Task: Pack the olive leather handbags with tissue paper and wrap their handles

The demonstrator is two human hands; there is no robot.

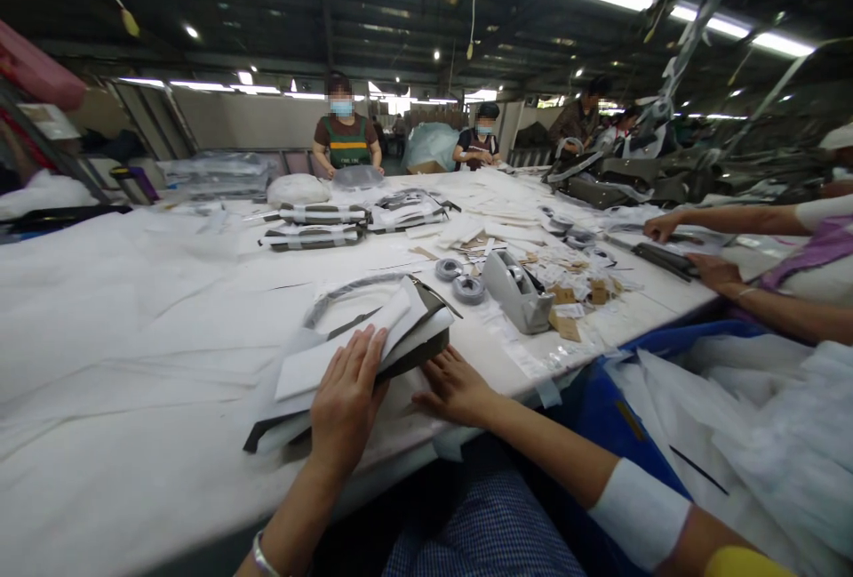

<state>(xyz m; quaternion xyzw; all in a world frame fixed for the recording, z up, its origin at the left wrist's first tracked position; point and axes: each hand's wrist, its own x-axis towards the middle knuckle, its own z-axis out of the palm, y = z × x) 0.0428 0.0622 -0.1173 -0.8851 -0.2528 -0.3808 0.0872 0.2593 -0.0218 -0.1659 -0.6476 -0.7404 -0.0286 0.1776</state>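
My left hand [346,399] lies flat, fingers together and stretched out, on a dark flat piece wrapped in white tissue paper [353,348] at the near edge of the table. My right hand [453,386] rests on the table beside that piece, fingers spread and touching its right end; it holds nothing. A curved dark strap [360,292] lies on white paper just behind the wrapped piece.
A grey tape dispenser [516,291] and two tape rolls [459,279] stand to the right, with cardboard tags and clear bags around them. Wrapped bundles [320,226] lie farther back. A co-worker's hands [686,248] work at the right. Two masked people stand at the table's far side. A blue bin [600,399] with white tissue stands below right.
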